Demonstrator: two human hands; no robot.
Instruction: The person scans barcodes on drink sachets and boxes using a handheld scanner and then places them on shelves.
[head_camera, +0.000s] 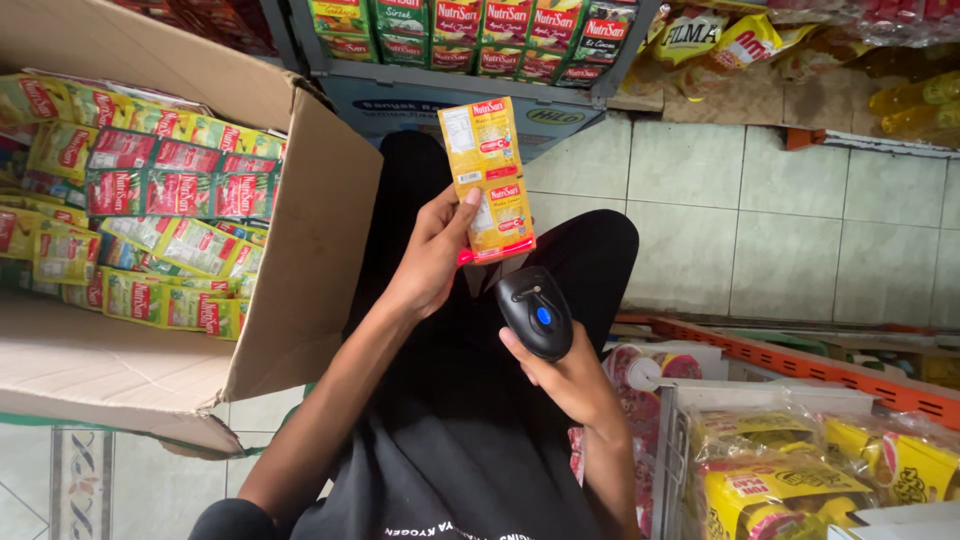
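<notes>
On the left stands a big cardboard box (300, 250) with its flaps open, packed with strips of green, yellow and red drink sachets (160, 190). Its near wall rises just beside the person's left forearm, so there is little room to swing that arm outward.

The left hand (435, 255) is raised in front of the body, fingers closed around the lower end of a strip of yellow sachets (487, 175), thumb pressed on the front face. The strip stands nearly upright, two packets showing one above the other. It looks light and thin, flexible at the seam between packets and likely to flop if held only by a corner; the foil surface seems smooth, so a pinch across the flat lower packet, as now, gives the firmest hold.

Just below and to the right, the right hand (570, 375) is wrapped around the handle of a black handheld scanner (535, 312), its head tipped up toward the strip, close to it but apart.

Above, a metal shelf (460, 75) carries more packets. To the right lies open tiled floor (780, 220), the freest space. At lower right an orange crate edge (800, 365) and a wire basket (680, 430) of yellow bags (790, 480) crowd the right elbow.
</notes>
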